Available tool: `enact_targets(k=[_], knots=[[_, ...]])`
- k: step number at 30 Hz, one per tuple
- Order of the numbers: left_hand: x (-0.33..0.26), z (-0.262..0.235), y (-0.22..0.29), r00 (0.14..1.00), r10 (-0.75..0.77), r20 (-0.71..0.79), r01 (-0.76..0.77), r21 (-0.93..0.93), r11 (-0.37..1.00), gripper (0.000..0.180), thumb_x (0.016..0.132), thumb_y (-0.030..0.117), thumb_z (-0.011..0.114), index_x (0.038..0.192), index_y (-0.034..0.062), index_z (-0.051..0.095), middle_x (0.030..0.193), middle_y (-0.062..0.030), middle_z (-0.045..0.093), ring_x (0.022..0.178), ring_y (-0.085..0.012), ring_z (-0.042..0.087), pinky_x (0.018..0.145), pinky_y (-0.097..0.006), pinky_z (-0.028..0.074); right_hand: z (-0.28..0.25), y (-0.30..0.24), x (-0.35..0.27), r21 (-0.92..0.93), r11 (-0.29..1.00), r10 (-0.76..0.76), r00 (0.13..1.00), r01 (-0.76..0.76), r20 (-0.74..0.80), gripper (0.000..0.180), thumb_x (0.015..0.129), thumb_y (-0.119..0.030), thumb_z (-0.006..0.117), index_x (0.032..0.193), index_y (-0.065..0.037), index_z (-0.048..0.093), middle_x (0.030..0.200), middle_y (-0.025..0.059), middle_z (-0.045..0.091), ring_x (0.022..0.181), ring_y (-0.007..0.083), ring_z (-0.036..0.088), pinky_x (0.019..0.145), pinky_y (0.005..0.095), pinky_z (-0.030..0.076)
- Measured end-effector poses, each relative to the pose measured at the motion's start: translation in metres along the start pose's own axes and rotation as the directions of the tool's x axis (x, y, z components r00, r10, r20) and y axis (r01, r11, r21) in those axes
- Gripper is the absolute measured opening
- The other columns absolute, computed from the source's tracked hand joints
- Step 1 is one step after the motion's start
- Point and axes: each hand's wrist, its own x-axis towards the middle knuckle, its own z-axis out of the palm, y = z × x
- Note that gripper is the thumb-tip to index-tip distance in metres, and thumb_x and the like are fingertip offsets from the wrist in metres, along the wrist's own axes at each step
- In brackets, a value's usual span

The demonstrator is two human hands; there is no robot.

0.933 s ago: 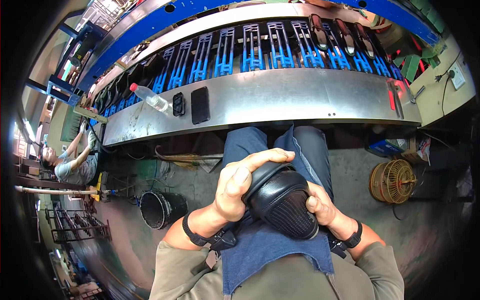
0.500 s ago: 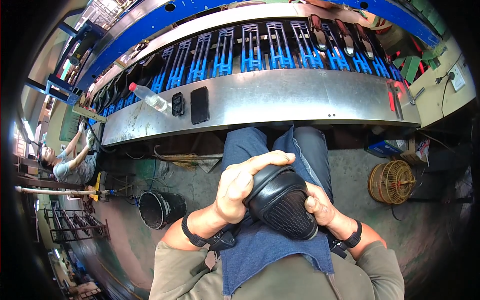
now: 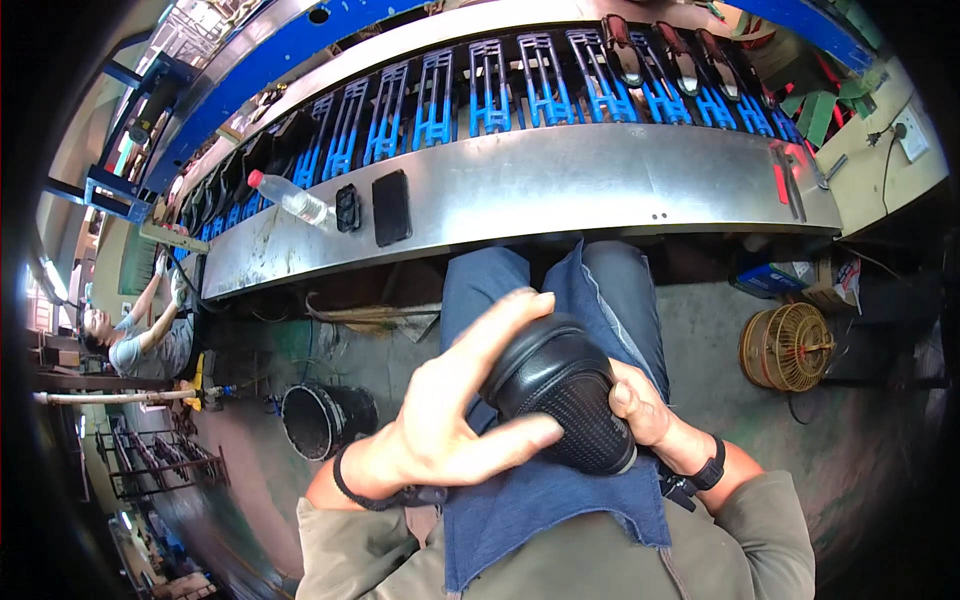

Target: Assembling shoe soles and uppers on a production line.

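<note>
A black leather shoe (image 3: 575,400) with a perforated toe is held over my lap, its toe tilted toward me. My right hand (image 3: 640,402) is closed round the shoe's right side, the thumb resting by the toe. At the shoe's left, my left hand (image 3: 455,400) has its fingers stretched along the far edge and its thumb spread apart over the perforated part. The left fingertips are close to the leather; whether they press on it I cannot tell. The shoe's underside is hidden. A blue denim apron (image 3: 550,515) lies beneath the shoe.
Ahead runs a metal ledge (image 3: 520,185) bearing a bottle (image 3: 290,198), a phone (image 3: 391,208) and red-handled pliers (image 3: 785,185). Beyond it are blue racks (image 3: 490,95), several holding shoes. A bucket (image 3: 318,420) stands left, a round wire cage (image 3: 787,347) right. A co-worker (image 3: 145,335) is far left.
My left hand has loosened from its grip on the shoe; its thumb has swung out over the toe. The shoe has tilted slightly, and my right hand keeps its hold.
</note>
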Motion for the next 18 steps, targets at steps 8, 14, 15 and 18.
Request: enact_targets(k=[8,14,15,18], knots=[[0.010,0.023,-0.013,0.978,0.204,-0.049,-0.170,0.382,0.908,0.077,0.079,0.009,0.079,0.144,-0.0109,0.043,0.141,-0.0297,0.054,0.119,-0.0392,0.065,0.101,-0.040,0.051,-0.006,0.000,-0.008,0.036,0.999,0.040,0.998,-0.039,-0.037,0.079,0.099,-0.061,0.051,0.143,0.004,0.048,0.126,0.0083,0.061,0.111,0.0134,0.055,0.096,0.0274,0.043],[0.007,0.056,-0.035,0.988,-0.020,-0.152,-0.053,-0.463,0.885,0.115,0.077,0.009,0.088,0.158,-0.0069,0.008,0.156,-0.0294,0.034,0.140,-0.0332,0.045,0.112,-0.039,0.043,-0.018,0.000,0.000,0.215,0.977,0.008,0.999,-0.001,-0.034,0.084,0.100,-0.065,0.042,0.147,0.005,0.043,0.143,0.0169,0.053,0.132,0.0241,0.050,0.112,0.0372,0.039],[0.002,0.058,-0.041,0.992,0.004,-0.126,-0.026,-0.175,0.984,0.111,0.077,0.013,0.089,0.157,-0.0077,0.014,0.152,-0.0295,0.041,0.137,-0.0337,0.050,0.110,-0.039,0.044,-0.015,0.002,-0.002,0.418,0.908,0.006,0.996,0.030,-0.084,0.082,0.102,-0.063,0.040,0.153,0.002,0.035,0.152,0.0179,0.046,0.137,0.0270,0.047,0.116,0.0405,0.037],[0.010,0.056,-0.041,0.979,0.126,-0.163,-0.115,0.075,0.991,0.095,0.077,0.022,0.089,0.149,-0.0102,0.035,0.133,-0.0266,0.060,0.121,-0.0338,0.064,0.104,-0.038,0.049,0.001,-0.019,0.006,0.685,0.727,0.091,0.985,0.036,-0.149,0.075,0.103,-0.060,0.038,0.156,-0.007,0.032,0.151,0.0180,0.046,0.136,0.0332,0.050,0.116,0.0472,0.041]])
